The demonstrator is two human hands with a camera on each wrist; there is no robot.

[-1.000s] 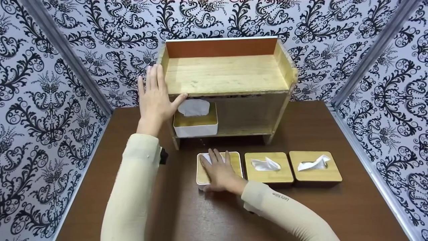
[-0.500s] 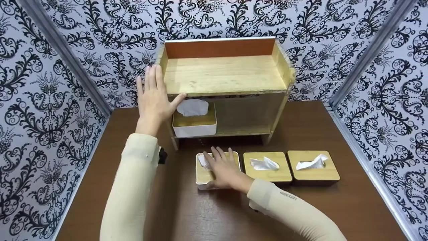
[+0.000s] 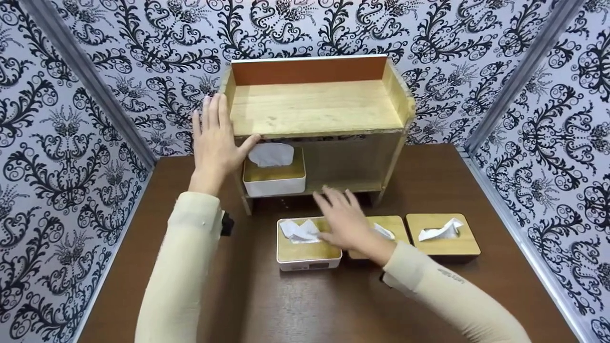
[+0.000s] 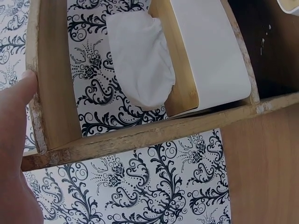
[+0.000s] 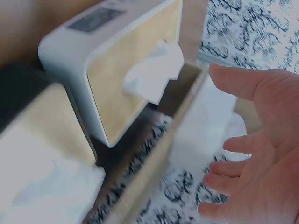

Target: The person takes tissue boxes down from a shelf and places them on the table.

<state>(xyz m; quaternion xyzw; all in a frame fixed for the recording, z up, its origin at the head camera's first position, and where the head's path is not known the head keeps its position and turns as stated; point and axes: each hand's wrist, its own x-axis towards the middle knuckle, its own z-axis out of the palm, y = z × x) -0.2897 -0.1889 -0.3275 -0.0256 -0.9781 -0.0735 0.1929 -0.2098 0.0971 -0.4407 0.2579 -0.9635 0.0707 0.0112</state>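
My left hand (image 3: 214,143) rests on the left side of a small wooden shelf (image 3: 319,107), fingers straight and thumb on its front edge. In the left wrist view the thumb (image 4: 25,84) touches the wood. A white tissue box (image 3: 275,186) with a wooden lid stands at the left of the lower shelf. Another white tissue box (image 3: 305,253) stands on the table, a tissue sticking up. My right hand (image 3: 347,221), fingers spread and holding nothing, is over the gap between that box and a dark-sided tissue box (image 3: 394,226), partly hiding both.
A second dark-sided tissue box (image 3: 443,245) ends the row on the right. The brown table (image 3: 295,309) carries the row and the shelf. Patterned walls (image 3: 305,28) enclose the back and sides.
My right hand has lifted off the white tissue box on the table and moved right, uncovering its tissue. The left hand stays on the shelf.
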